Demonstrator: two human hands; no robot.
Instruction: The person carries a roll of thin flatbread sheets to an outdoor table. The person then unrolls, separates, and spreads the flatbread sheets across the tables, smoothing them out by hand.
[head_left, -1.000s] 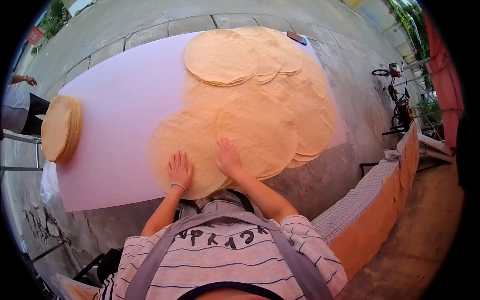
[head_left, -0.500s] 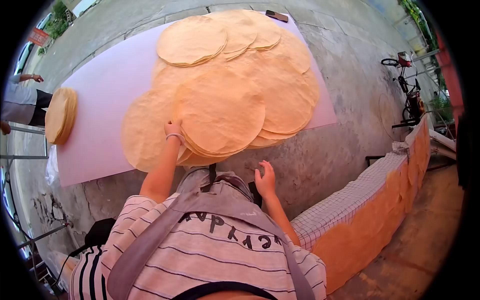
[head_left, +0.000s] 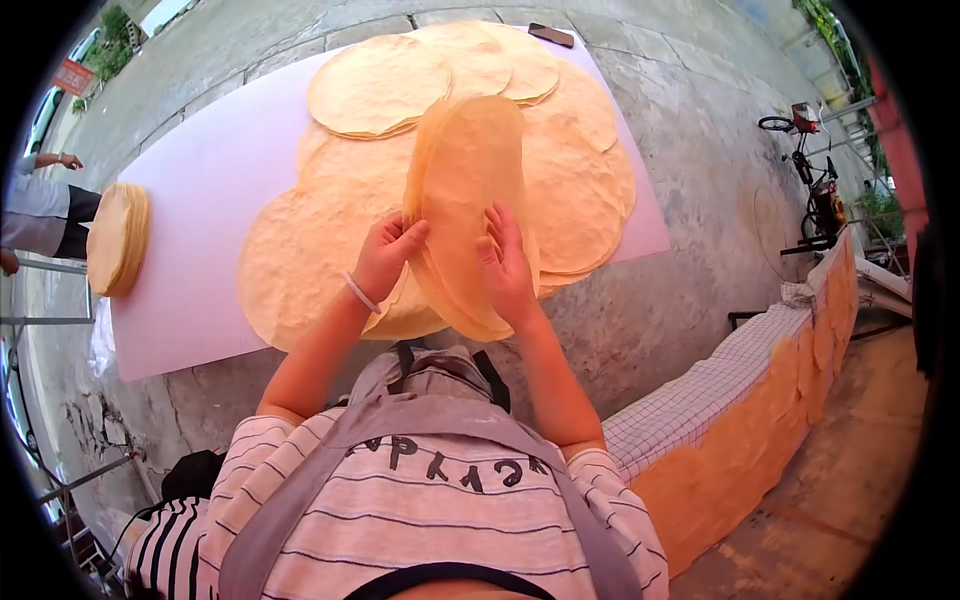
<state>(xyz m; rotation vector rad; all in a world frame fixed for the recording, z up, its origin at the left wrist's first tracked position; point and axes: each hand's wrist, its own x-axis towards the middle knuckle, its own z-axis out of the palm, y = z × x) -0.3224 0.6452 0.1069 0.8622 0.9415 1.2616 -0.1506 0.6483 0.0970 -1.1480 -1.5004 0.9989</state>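
Left forearm [head_left: 325, 335] and right forearm [head_left: 550, 375] reach forward. Left hand [head_left: 388, 258] curled, thumb [head_left: 412, 237] extended inward. Right hand [head_left: 509, 268] opposite, just apart; looser, fingers [head_left: 507, 228] pointing forward, slightly bent. Hands roughly level.

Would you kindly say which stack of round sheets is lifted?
The bundle between the left hand and right hand; the other stacks lie flat on the table.
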